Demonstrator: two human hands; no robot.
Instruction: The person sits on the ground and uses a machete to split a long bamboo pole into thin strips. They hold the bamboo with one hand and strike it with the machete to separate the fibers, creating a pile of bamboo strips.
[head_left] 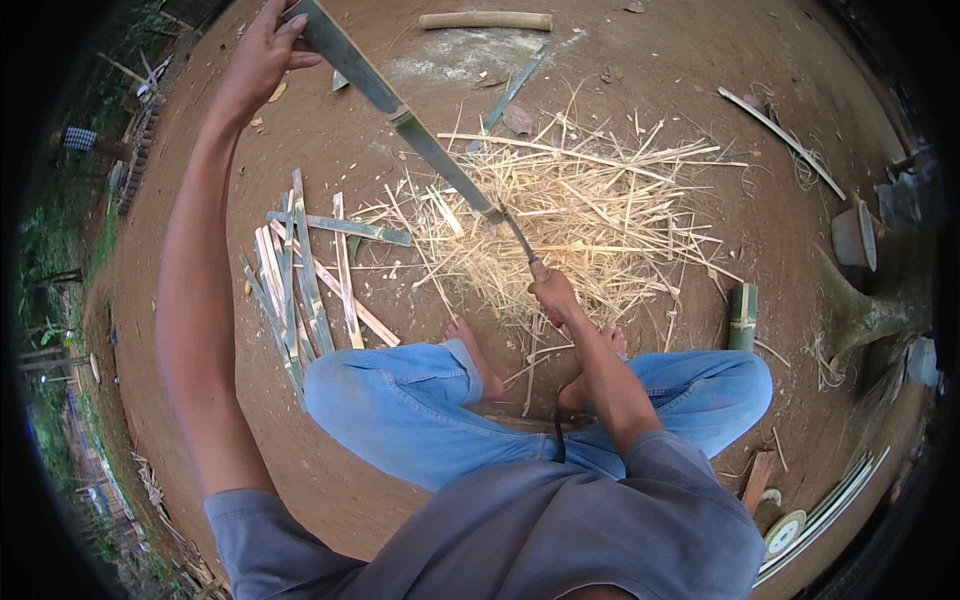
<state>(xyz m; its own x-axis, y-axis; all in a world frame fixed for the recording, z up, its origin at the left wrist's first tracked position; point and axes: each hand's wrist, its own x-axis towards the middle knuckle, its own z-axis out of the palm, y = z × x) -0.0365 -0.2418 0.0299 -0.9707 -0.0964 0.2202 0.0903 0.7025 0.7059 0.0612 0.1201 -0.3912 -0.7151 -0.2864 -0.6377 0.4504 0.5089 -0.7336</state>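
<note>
My left hand, arm stretched far forward, grips the upper end of a long split bamboo strip. The strip has dark green skin and a node partway along, and slants down to the right. Closed around a handle near my feet, my right hand holds a knife. Its narrow blade points up and left and meets the strip's lower end. I cannot tell how deep the edge sits. Beneath the strip and blade lies a pile of pale bamboo shavings.
Several split bamboo pieces lie crossed left of my knee. A bamboo pole section lies at the far side. A short green bamboo piece stands by my right knee. A bucket and tree trunk are at the right.
</note>
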